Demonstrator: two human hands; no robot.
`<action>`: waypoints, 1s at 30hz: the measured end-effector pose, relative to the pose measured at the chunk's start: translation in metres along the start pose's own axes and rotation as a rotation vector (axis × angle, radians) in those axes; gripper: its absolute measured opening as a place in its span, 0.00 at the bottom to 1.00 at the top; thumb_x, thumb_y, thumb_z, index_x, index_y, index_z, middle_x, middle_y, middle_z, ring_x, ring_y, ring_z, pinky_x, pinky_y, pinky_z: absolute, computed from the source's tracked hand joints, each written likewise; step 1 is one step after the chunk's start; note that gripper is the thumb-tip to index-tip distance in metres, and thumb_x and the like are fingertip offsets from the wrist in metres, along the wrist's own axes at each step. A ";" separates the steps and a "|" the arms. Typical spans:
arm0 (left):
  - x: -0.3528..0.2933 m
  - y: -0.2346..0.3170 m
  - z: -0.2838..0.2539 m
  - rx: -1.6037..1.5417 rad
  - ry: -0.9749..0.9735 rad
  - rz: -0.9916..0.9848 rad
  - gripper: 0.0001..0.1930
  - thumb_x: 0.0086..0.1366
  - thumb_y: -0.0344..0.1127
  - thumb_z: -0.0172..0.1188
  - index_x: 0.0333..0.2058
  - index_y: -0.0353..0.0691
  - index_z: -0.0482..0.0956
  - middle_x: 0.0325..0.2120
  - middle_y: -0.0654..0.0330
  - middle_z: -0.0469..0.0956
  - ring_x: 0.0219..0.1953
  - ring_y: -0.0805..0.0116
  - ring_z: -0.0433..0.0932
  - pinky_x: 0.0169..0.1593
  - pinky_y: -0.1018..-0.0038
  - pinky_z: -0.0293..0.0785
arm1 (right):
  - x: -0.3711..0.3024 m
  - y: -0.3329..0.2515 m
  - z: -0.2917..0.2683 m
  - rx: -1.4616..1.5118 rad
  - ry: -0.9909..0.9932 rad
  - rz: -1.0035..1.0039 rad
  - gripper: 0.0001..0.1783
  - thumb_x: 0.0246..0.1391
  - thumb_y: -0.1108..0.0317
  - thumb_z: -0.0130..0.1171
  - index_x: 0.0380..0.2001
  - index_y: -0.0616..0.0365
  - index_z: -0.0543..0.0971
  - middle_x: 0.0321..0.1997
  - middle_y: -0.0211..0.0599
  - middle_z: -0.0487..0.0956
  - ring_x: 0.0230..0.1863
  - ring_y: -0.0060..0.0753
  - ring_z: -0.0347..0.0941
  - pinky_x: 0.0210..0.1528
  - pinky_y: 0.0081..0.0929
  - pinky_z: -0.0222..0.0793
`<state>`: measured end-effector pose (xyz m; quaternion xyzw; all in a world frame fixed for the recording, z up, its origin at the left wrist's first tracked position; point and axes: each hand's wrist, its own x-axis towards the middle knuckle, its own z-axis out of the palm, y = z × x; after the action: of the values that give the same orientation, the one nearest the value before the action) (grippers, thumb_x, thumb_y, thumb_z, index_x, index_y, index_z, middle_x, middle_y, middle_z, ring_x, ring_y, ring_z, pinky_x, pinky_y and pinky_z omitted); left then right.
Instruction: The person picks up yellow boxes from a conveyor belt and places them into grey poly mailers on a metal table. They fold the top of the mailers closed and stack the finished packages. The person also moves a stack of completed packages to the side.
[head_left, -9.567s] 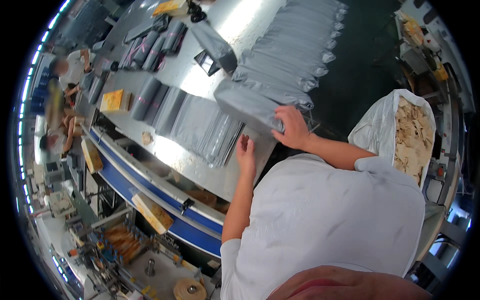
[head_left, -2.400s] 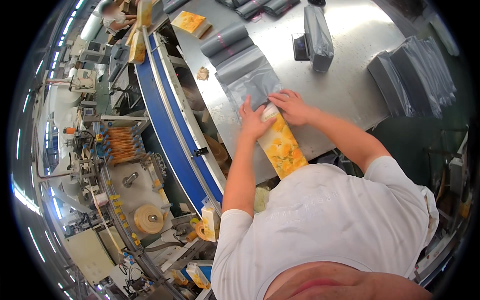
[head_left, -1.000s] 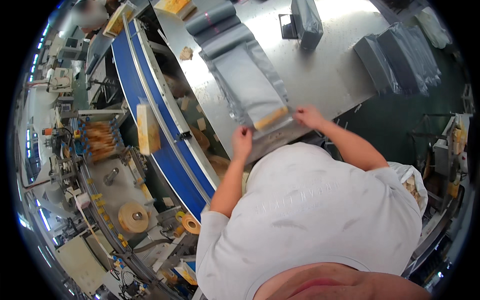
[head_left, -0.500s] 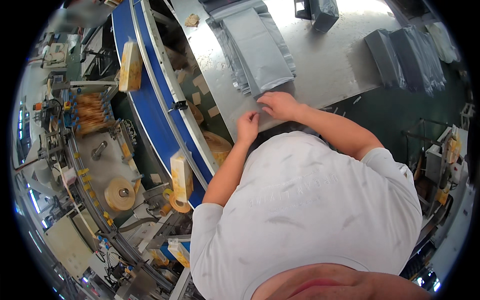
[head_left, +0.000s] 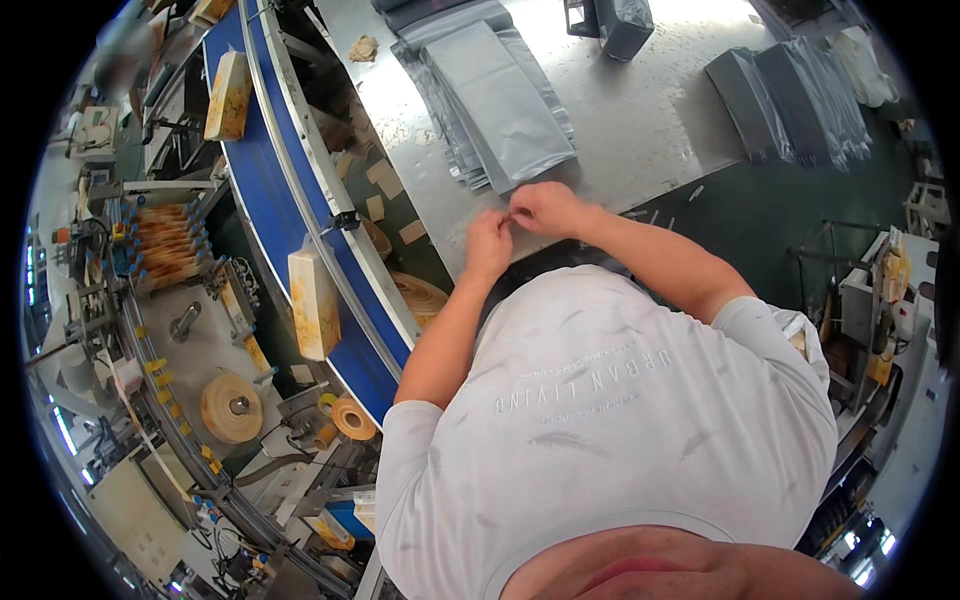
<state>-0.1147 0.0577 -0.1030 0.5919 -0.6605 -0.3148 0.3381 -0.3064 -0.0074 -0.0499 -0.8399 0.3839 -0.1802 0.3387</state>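
At the near edge of the metal table, my left hand and my right hand come together, fingertips almost touching. Both are closed in a pinch, and whatever may be between the fingers is too small or hidden to name. Just beyond them lies a stack of grey plastic bags, flat and slightly fanned, its near end close to my right hand's knuckles.
Left of the table a blue conveyor belt carries yellow-and-white packs, one pack near my left forearm. More grey bags hang over the table's right edge. A dark grey wrapped block stands at the back; a crumpled brown scrap lies far left.
My hands have drawn together, the right one's fingers curling into a pinch against the left. Packs have moved nearer along the belt. The whole view has shifted slightly.
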 end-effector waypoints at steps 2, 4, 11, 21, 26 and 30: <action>-0.009 0.003 0.007 -0.047 -0.044 -0.184 0.07 0.67 0.26 0.62 0.40 0.34 0.86 0.30 0.48 0.85 0.30 0.57 0.84 0.39 0.64 0.78 | -0.021 0.007 0.000 -0.015 -0.084 0.023 0.06 0.53 0.64 0.65 0.31 0.52 0.82 0.34 0.42 0.82 0.37 0.53 0.81 0.39 0.48 0.76; -0.014 0.004 0.016 -0.235 -0.037 -0.315 0.08 0.66 0.27 0.62 0.41 0.33 0.86 0.31 0.47 0.85 0.35 0.50 0.84 0.43 0.61 0.79 | -0.057 0.025 0.001 -0.016 -0.149 0.042 0.06 0.53 0.64 0.64 0.30 0.53 0.81 0.33 0.43 0.82 0.36 0.54 0.80 0.37 0.51 0.75; -0.012 0.027 -0.017 0.097 0.049 -0.024 0.14 0.61 0.24 0.64 0.47 0.34 0.82 0.52 0.47 0.82 0.51 0.50 0.80 0.56 0.60 0.76 | -0.314 0.143 -0.089 -0.638 -1.264 0.631 0.11 0.56 0.67 0.63 0.42 0.54 0.88 0.49 0.46 0.87 0.56 0.50 0.83 0.56 0.48 0.80; 0.071 0.033 -0.055 0.683 -0.287 0.914 0.11 0.58 0.29 0.60 0.41 0.38 0.81 0.64 0.53 0.74 0.71 0.55 0.68 0.72 0.58 0.66 | -0.040 0.065 -0.137 -0.581 0.043 -0.462 0.21 0.47 0.77 0.61 0.47 0.53 0.81 0.58 0.36 0.80 0.64 0.50 0.73 0.68 0.44 0.69; 0.072 0.026 -0.062 0.661 -0.259 0.813 0.11 0.54 0.29 0.62 0.38 0.38 0.80 0.56 0.54 0.80 0.64 0.55 0.76 0.68 0.58 0.71 | 0.002 0.119 -0.120 -0.513 -0.152 -0.720 0.16 0.51 0.75 0.61 0.44 0.51 0.85 0.55 0.31 0.84 0.61 0.45 0.77 0.66 0.42 0.72; 0.081 0.023 -0.054 0.180 -0.071 0.376 0.04 0.62 0.26 0.63 0.33 0.38 0.76 0.44 0.54 0.83 0.48 0.59 0.82 0.53 0.63 0.76 | -0.005 0.129 -0.109 0.231 0.058 -0.083 0.09 0.62 0.67 0.61 0.41 0.59 0.84 0.42 0.36 0.86 0.45 0.41 0.82 0.53 0.38 0.76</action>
<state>-0.0890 -0.0212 -0.0473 0.4745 -0.7962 -0.2066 0.3133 -0.4387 -0.1122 -0.0644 -0.8050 0.3351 -0.2611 0.4141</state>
